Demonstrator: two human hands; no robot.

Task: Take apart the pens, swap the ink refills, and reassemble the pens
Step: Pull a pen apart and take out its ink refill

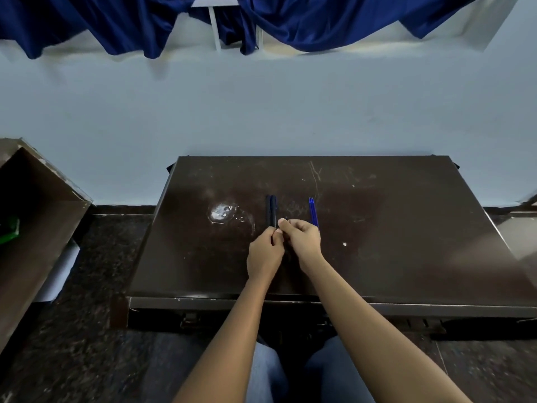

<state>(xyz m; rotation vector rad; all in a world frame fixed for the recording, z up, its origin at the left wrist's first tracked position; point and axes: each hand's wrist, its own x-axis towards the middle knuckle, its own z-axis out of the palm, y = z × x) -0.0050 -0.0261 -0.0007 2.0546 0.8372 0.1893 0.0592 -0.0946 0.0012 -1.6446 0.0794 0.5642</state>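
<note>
Dark pen barrels lie side by side in the middle of the dark brown table, pointing away from me. My left hand grips the near end of one barrel between curled fingers and thumb. My right hand meets it from the right and pinches a small dark pen piece at its fingertips. Blue ink refills lie together just right of my right hand, their near ends hidden behind it.
A bright glare spot shines on the table left of the pens. A brown box with something green inside stands at the far left. The pale wall and blue curtain lie beyond the table. My knees are under the front edge.
</note>
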